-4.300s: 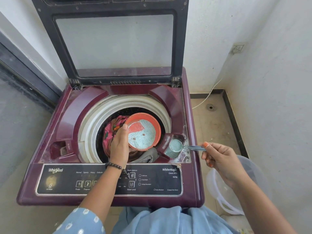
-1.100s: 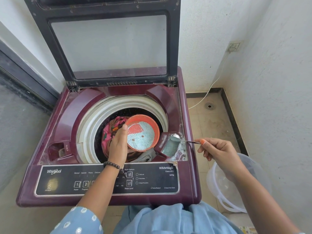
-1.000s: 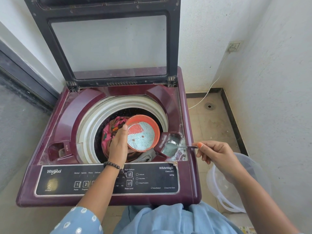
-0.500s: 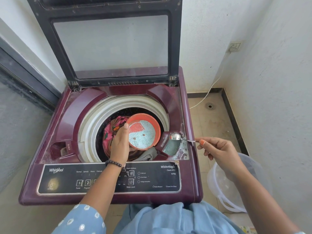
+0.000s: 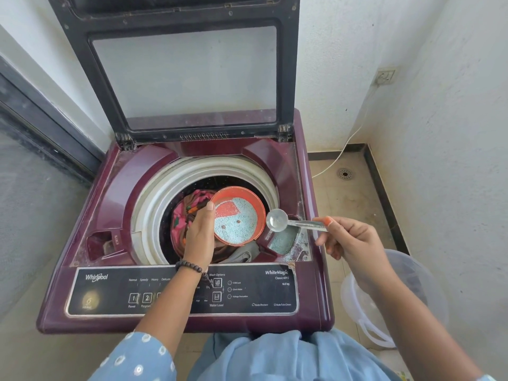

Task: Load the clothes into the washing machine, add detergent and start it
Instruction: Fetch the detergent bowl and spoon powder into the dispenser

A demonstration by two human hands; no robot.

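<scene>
I see the detergent (image 5: 237,225) as pale blue powder lying in an orange tub (image 5: 238,215), tilted and held over the drum mouth, with more powder already sitting in the dispenser pocket (image 5: 283,241) at the right front corner of the washing machine (image 5: 115,188). My left hand (image 5: 198,237) grips the tub's near-left edge, thumb on the rim, the other fingers hidden beneath it. My right hand (image 5: 354,243) pinches the handle of a clear scoop (image 5: 277,220), whose empty bowl hangs between the tub's right edge and the pocket, just beside the rim. Below the tub the clothes (image 5: 184,215) lie in the drum, pink and brown cloth on the left, grey cloth toward the front. The white drum ring (image 5: 154,204) leaves open room to the left and behind the tub. The lid (image 5: 184,78) stands upright against the wall. The control panel (image 5: 181,291) runs along the near edge, my left wrist crossing it. A clear bucket (image 5: 384,298) stands on the floor right of the machine, under my right forearm
</scene>
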